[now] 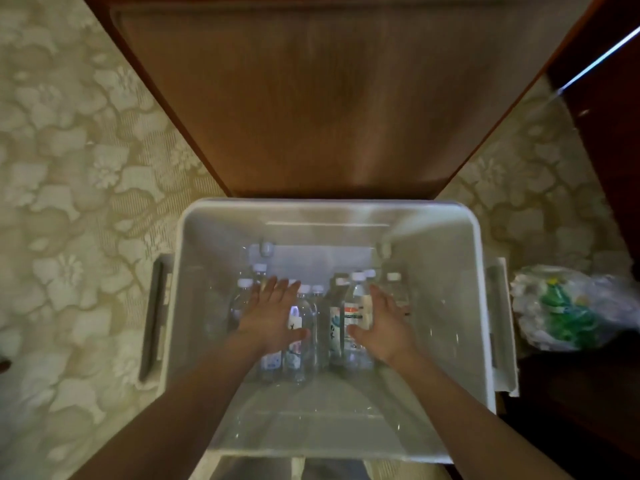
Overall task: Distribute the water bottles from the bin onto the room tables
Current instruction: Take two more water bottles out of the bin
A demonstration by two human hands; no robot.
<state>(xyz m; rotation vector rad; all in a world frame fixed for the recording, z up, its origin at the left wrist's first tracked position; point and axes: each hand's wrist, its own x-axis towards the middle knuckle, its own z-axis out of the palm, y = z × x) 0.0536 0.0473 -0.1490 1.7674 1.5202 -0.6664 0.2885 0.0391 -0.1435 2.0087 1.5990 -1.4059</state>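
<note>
far left of the frame: pale floral carpet [69,168], running under everything. next, just left of centre, a grey side handle [152,320] on the white bin [194,306], which fills the lower middle of the frame.

upper centre: brown wooden table [329,98], its near edge meeting the bin's far rim.

inside the bin, on the floor of it toward the far wall: water bottles [311,306] with white caps, standing close together in two clusters, a narrow gap between them.

left hand [273,313] palm down over the left cluster, fingers straight and fanned wide, gripping nothing; touching the caps or hovering just above, cannot tell.

right hand [384,327] lower centre-right, over the right cluster, fingers extended and only slightly apart, thumb just beside a labelled bottle [353,313]; no curl around it, contact unclear.

right edge, beside the bin's other handle: crumpled clear plastic bag [568,310] with something green inside, lying on the carpet.
</note>
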